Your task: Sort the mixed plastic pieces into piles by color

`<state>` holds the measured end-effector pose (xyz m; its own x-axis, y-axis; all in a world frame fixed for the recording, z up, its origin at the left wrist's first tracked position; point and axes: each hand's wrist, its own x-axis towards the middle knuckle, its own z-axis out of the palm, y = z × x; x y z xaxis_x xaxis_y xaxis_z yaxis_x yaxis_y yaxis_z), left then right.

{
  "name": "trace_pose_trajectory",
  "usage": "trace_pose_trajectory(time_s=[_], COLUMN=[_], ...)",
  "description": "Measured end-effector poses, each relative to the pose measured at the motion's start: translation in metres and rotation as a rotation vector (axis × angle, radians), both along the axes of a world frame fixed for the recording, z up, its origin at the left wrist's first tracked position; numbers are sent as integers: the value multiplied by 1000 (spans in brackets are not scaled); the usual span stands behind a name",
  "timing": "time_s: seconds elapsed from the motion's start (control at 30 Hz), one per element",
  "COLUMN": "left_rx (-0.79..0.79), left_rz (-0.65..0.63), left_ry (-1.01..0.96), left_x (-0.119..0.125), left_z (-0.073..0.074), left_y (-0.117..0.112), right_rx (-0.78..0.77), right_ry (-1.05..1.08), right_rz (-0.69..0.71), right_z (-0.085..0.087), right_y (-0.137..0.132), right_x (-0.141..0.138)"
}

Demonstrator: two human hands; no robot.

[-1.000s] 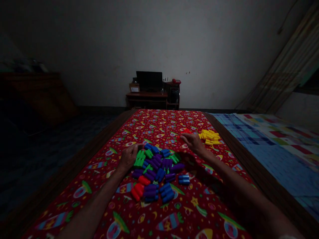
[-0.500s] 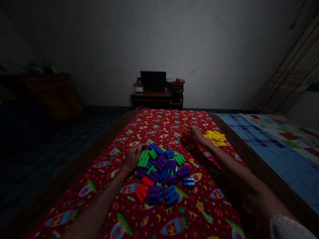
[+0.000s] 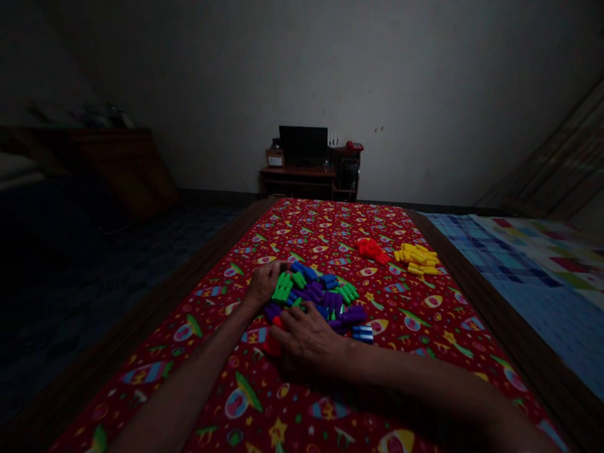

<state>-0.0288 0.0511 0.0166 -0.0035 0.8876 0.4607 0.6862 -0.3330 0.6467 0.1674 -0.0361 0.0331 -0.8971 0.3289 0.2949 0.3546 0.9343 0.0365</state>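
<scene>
My left hand (image 3: 264, 283) rests at the left edge of a heap of small plastic pieces (image 3: 316, 296), its fingers against the green ones (image 3: 283, 288). Whether it grips one is hidden. My right hand (image 3: 306, 336) has crossed in front of my left arm and lies spread over the heap's near side, hiding most of the red and purple pieces there. A small red pile (image 3: 372, 250) and a yellow pile (image 3: 416, 259) sit apart, beyond the heap to the right. All of this lies on a red rocket-print sheet (image 3: 438, 371).
Brown wooden bed rails (image 3: 500, 327) run along both sides of the sheet. A blue checked blanket (image 3: 533, 277) lies beyond the right rail. A dark floor lies to the left. Against the far wall stands a desk (image 3: 297, 171) with a monitor (image 3: 302, 145).
My right hand has left the red pieces and moved left and nearer, onto the heap. The red pieces now show as a pile beside the yellow ones. My left hand has barely moved.
</scene>
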Motion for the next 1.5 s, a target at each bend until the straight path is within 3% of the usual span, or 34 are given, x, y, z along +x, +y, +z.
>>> trace_pose_trajectory(time_s=[0.17,0.33,0.43,0.67,0.87,1.0,1.1,1.23,1.33,1.4,1.5], left_rx=[1,9,19,16,19,22,19,24,20,10,8], left_rz=[7,3,-3,-35,-24,-15,-11,-5,-7,-12,-11], left_ry=[1,5,-15,-18,-19,12,20,27,37,48,53], left_x=[2,1,0,-1,-2,-3,-4,-5,-5,-4,-4], left_z=[1,-1,-2,-1,-3,-3,-4,-5,-2,0,1], left_y=[-1,0,2,2,3,4,5,6,4,3,3], right_rx=[-95,-487,-631,-389,-473,-213,-148,-215,-148,-50,41], right_ry=[57,412,506,592,374,339,305,214,44,-62,-124], right_rz=[-115,-109,-233,-776,-955,-1006,-893,-342,14,59,-16], right_z=[4,27,36,22,11,18,28,37,36,30,21], right_y=[29,57,79,139,154,142,125,95,74,63,57], right_x=[9,32,54,135,168,163,138,77,31,10,-6])
